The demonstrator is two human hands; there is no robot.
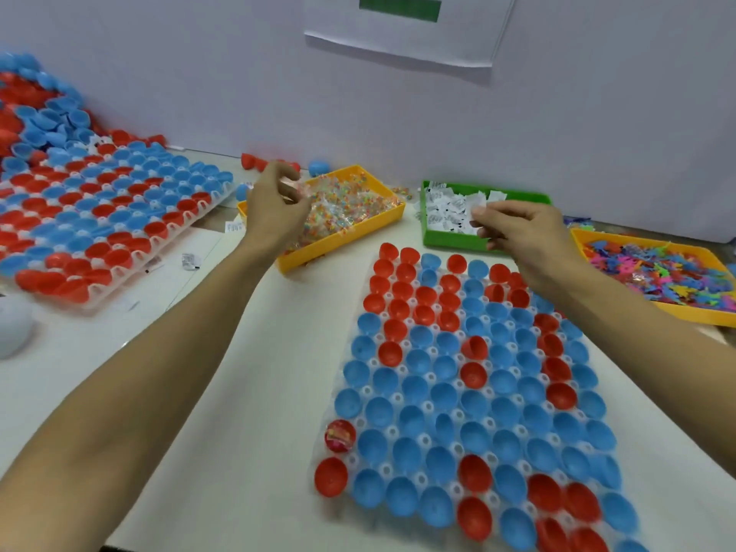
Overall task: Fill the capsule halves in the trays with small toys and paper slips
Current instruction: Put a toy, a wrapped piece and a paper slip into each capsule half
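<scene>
Pinching a small clear packet of coloured toys between thumb and curled fingers, the left hand hovered over the near end of the yellow bin of toy packets, while the right hand pinched a white paper slip between thumb and forefinger at the front of the green bin of paper slips — its other fingers curled loosely beneath. Both forearms reached forward from the lower corners of the view. Between and below them, a clear tray lay on the white counter, packed with open red and blue capsule halves; nearly all looked unfilled, though one red half at the tray's left edge held a packet. A second filled tray of red and blue halves sat well apart to the left, stacked on another, with a heap of loose halves behind it against the wall. Just right of the green bin, another yellow bin held bright, many-coloured plastic toys. A few stray slips lay on the counter near the left tray, and two loose capsule pieces — one red, one blue — rested by the wall behind the bins. A white sheet with a green block hung on the wall above.
</scene>
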